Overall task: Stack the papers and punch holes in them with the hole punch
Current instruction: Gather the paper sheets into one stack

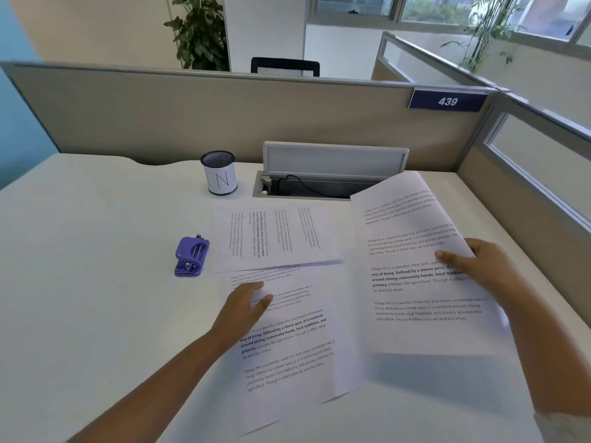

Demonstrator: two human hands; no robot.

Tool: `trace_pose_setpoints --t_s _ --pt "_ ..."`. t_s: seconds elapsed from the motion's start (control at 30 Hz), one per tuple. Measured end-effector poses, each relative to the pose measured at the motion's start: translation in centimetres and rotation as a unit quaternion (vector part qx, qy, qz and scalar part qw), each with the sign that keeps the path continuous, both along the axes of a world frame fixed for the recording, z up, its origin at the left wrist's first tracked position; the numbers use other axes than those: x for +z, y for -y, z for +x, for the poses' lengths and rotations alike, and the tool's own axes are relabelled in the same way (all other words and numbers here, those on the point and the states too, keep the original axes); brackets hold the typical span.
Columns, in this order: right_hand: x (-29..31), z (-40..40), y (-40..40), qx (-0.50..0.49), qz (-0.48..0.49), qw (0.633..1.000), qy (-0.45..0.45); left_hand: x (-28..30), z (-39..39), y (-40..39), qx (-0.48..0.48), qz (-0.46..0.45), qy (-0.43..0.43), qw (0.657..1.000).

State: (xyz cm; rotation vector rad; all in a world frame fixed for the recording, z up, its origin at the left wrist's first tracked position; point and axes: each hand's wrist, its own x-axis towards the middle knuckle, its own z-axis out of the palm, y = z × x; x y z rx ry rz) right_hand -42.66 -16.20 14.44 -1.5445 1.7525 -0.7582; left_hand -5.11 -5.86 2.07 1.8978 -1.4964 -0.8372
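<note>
Three printed white sheets are on the desk. My right hand (473,266) grips the right edge of one sheet (415,282), which is lifted off the desk and tilted. My left hand (246,305) rests flat, fingers apart, on the upper part of a second sheet (294,353) lying in front of me. A third sheet (275,238) lies sideways behind it, its near edge slightly raised. A purple hole punch (191,256) sits on the desk left of the third sheet, apart from both hands.
A mesh pen cup (219,174) with a white label stands at the back. An open cable tray (313,187) with a raised lid is behind the papers. Beige partition walls (224,116) close the back and right of the white desk (96,282).
</note>
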Motion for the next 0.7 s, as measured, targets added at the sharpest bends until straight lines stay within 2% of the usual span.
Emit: trace_pose_setpoints --t_s 0.1,0.17,0.23,0.3,0.33,0.43,0.6,0.7 --pt "0.0 0.5 0.1 0.009 0.009 0.999 0.042 0.5 -0.2 0.1 0.01 0.001 -0.028 1.0" --pt "-0.2 1.6 0.0 0.033 0.027 0.996 0.074 1.3 -0.7 0.2 0.008 0.018 -0.089 0.996" --pt "-0.9 3.4 0.0 0.07 0.051 0.992 0.092 2.2 -1.2 0.3 -0.003 0.043 -0.21 0.977" --pt "-2.2 5.7 -0.1 0.109 0.068 0.986 0.106 2.8 -1.6 0.4 0.004 0.079 -0.351 0.933" --pt "-2.9 6.9 -0.1 0.127 0.074 0.983 0.109 2.9 -1.8 0.5 0.006 0.088 -0.389 0.917" --pt "-4.9 10.4 -0.1 0.161 0.082 0.978 0.108 2.7 -2.1 0.4 0.028 0.079 -0.379 0.922" --pt "-7.1 14.5 0.9 0.199 0.103 0.972 0.064 1.7 -1.1 0.2 0.157 0.044 -0.323 0.932" --pt "-7.8 16.1 2.0 0.141 0.083 0.985 0.059 1.3 -0.1 -0.1 0.183 0.049 -0.272 0.943"
